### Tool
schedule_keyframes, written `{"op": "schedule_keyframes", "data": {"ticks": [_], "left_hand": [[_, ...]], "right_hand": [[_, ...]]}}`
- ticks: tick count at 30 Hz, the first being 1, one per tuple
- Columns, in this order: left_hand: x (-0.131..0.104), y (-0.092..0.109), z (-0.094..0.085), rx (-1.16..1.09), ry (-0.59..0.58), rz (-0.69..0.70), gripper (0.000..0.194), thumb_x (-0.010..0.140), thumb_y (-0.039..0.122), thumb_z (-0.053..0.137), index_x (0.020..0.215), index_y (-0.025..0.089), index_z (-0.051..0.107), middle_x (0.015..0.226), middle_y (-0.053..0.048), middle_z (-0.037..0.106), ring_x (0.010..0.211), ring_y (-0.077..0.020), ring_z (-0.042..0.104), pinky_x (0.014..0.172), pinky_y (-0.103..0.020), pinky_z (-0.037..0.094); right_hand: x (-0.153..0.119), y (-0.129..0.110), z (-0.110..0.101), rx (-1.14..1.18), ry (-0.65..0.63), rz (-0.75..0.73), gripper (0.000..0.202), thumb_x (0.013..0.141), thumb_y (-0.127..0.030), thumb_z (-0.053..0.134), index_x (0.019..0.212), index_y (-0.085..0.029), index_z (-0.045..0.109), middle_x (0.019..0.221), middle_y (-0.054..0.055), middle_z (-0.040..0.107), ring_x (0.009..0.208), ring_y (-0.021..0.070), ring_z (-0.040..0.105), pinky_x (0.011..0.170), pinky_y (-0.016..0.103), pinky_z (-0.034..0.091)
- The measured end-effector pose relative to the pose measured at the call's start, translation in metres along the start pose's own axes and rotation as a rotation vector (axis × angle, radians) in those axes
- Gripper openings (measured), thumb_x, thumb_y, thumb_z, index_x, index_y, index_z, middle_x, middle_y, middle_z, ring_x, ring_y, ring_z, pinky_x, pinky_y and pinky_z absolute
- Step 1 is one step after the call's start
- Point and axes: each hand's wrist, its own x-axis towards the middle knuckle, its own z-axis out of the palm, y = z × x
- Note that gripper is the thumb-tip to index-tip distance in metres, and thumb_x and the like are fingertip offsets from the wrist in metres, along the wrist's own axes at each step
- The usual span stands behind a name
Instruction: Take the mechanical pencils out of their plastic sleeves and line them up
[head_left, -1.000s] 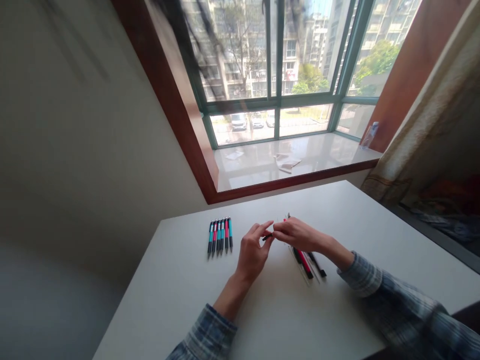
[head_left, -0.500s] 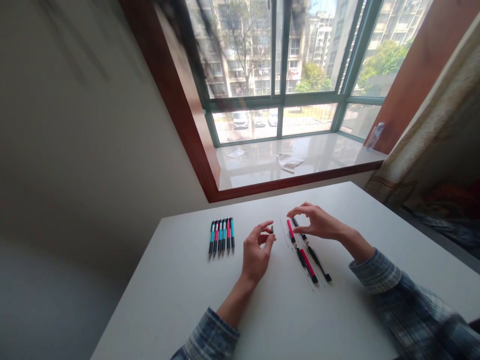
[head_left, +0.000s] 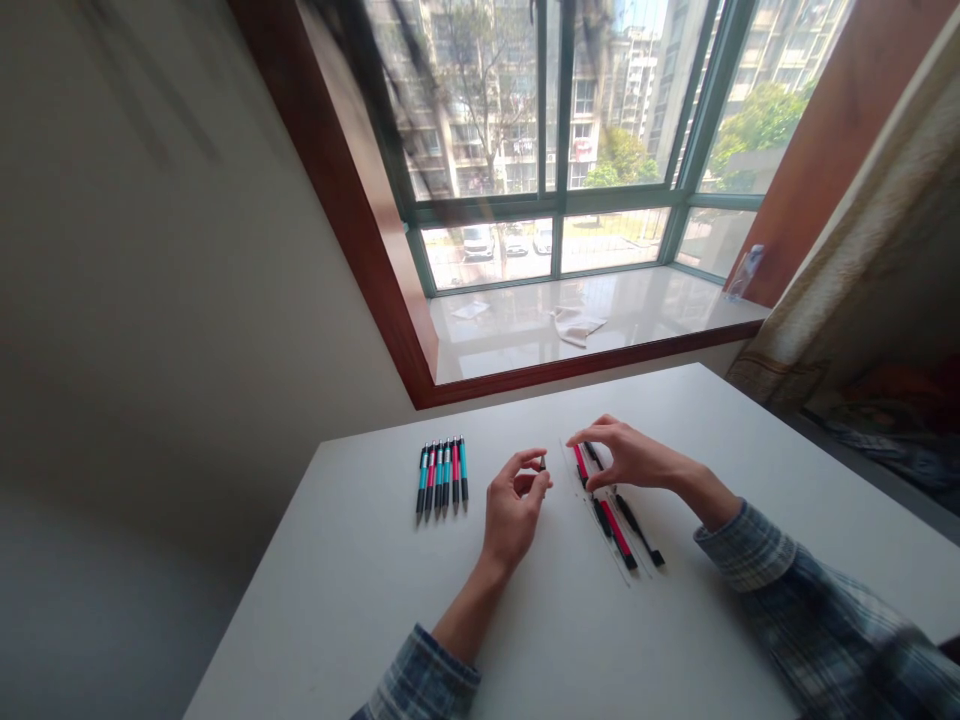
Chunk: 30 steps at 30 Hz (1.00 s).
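Observation:
Between the thumb and index finger of my left hand (head_left: 513, 508) is a small dark pointed piece (head_left: 543, 463), like a pen tip. My right hand (head_left: 626, 455) has its thumb and fingers apart over the upper end of some pen parts, with nothing seen between them. Beneath it lies a red barrel (head_left: 580, 462). Nearer to me are another red barrel (head_left: 619, 536), a black part (head_left: 639, 530) with a clip end, and thin refills (head_left: 616, 562). Left of my left hand, several pens (head_left: 442, 478), teal and red with black grips, lie in a row.
The white table (head_left: 337, 580) meets the wall below a window sill (head_left: 510, 345). On the sill are crumpled paper (head_left: 576, 325) and a clear bottle (head_left: 745, 273). A curtain (head_left: 810, 270) hangs at the right.
My right hand has shifted slightly left over the pen parts, its fingers still apart. My left hand keeps its pinch on the small piece. The view has moved slightly.

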Motion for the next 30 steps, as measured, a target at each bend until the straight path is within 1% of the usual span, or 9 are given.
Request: {"op": "schedule_keyframes", "data": {"ticks": [5, 9, 13, 15, 17, 22, 26, 28, 30], "left_hand": [[-0.001, 0.002, -0.001, -0.004, 0.006, -0.022, 0.028, 0.087, 0.032, 0.066, 0.112, 0.020, 0.066, 0.098, -0.004, 0.064, 0.077, -0.0168, 0.071, 0.075, -0.028, 0.053], [0.003, -0.001, -0.002, -0.086, 0.002, -0.034, 0.018, 0.089, 0.026, 0.057, 0.106, 0.019, 0.058, 0.094, -0.005, 0.068, 0.077, -0.0161, 0.066, 0.077, -0.030, 0.051], [0.008, -0.005, -0.001, -0.185, 0.026, -0.048, 0.009, 0.089, 0.021, 0.046, 0.094, 0.019, 0.054, 0.075, 0.001, 0.057, 0.066, -0.0126, 0.052, 0.068, -0.025, 0.044], [0.009, -0.004, 0.000, -0.200, 0.029, -0.061, 0.011, 0.090, 0.021, 0.044, 0.092, 0.019, 0.055, 0.071, 0.003, 0.050, 0.063, -0.0121, 0.045, 0.063, -0.024, 0.040], [0.009, 0.000, 0.000, -0.185, -0.014, -0.074, 0.015, 0.093, 0.025, 0.044, 0.095, 0.019, 0.058, 0.070, 0.003, 0.047, 0.064, -0.0124, 0.042, 0.063, -0.023, 0.039], [0.008, 0.009, 0.001, -0.035, -0.150, -0.026, 0.031, 0.094, 0.046, 0.057, 0.095, 0.016, 0.066, 0.076, 0.001, 0.055, 0.070, -0.0144, 0.047, 0.068, -0.025, 0.042], [0.006, 0.009, 0.001, 0.030, -0.095, -0.002, 0.038, 0.095, 0.050, 0.057, 0.098, 0.015, 0.070, 0.075, -0.001, 0.059, 0.070, -0.0156, 0.051, 0.067, -0.025, 0.043], [0.004, 0.009, 0.000, 0.053, -0.048, 0.027, 0.037, 0.096, 0.049, 0.058, 0.103, 0.016, 0.072, 0.078, -0.002, 0.061, 0.070, -0.0158, 0.052, 0.067, -0.025, 0.043], [0.002, 0.009, -0.001, 0.102, -0.013, 0.096, 0.034, 0.095, 0.046, 0.060, 0.106, 0.017, 0.075, 0.083, -0.003, 0.063, 0.074, -0.0163, 0.054, 0.069, -0.026, 0.044]], "right_hand": [[0.001, -0.001, -0.001, -0.038, 0.017, -0.074, 0.066, 0.068, -0.041, 0.090, 0.129, -0.031, 0.067, 0.117, 0.007, 0.072, 0.118, 0.0305, 0.056, 0.098, 0.046, 0.051], [0.003, -0.010, -0.003, -0.079, 0.147, -0.153, 0.066, 0.071, -0.035, 0.090, 0.131, -0.029, 0.064, 0.123, 0.007, 0.071, 0.117, 0.0311, 0.057, 0.097, 0.048, 0.053], [0.005, -0.034, 0.001, -0.072, 0.253, -0.288, 0.066, 0.075, -0.029, 0.086, 0.135, -0.027, 0.059, 0.131, 0.009, 0.066, 0.121, 0.0302, 0.056, 0.099, 0.049, 0.053], [0.004, -0.048, 0.005, -0.046, 0.242, -0.342, 0.066, 0.074, -0.029, 0.086, 0.134, -0.026, 0.058, 0.131, 0.010, 0.066, 0.120, 0.0303, 0.056, 0.099, 0.048, 0.053], [0.004, -0.059, 0.009, -0.017, 0.217, -0.369, 0.064, 0.075, -0.030, 0.086, 0.132, -0.025, 0.058, 0.130, 0.011, 0.065, 0.119, 0.0308, 0.057, 0.097, 0.048, 0.054], [0.003, -0.072, 0.014, 0.007, 0.190, -0.365, 0.053, 0.080, -0.027, 0.079, 0.129, -0.026, 0.058, 0.131, 0.012, 0.063, 0.117, 0.0305, 0.059, 0.096, 0.048, 0.054], [0.004, -0.065, 0.015, 0.004, 0.230, -0.351, 0.060, 0.080, -0.035, 0.082, 0.133, -0.026, 0.057, 0.130, 0.011, 0.064, 0.119, 0.0301, 0.058, 0.097, 0.047, 0.053], [0.005, -0.055, 0.014, -0.014, 0.282, -0.286, 0.045, 0.084, -0.037, 0.080, 0.125, -0.025, 0.064, 0.119, 0.009, 0.070, 0.113, 0.0281, 0.060, 0.095, 0.044, 0.053], [0.006, -0.043, 0.013, -0.057, 0.305, -0.182, 0.018, 0.091, -0.033, 0.073, 0.107, -0.024, 0.072, 0.102, 0.006, 0.075, 0.101, 0.0257, 0.063, 0.089, 0.041, 0.054]]}}
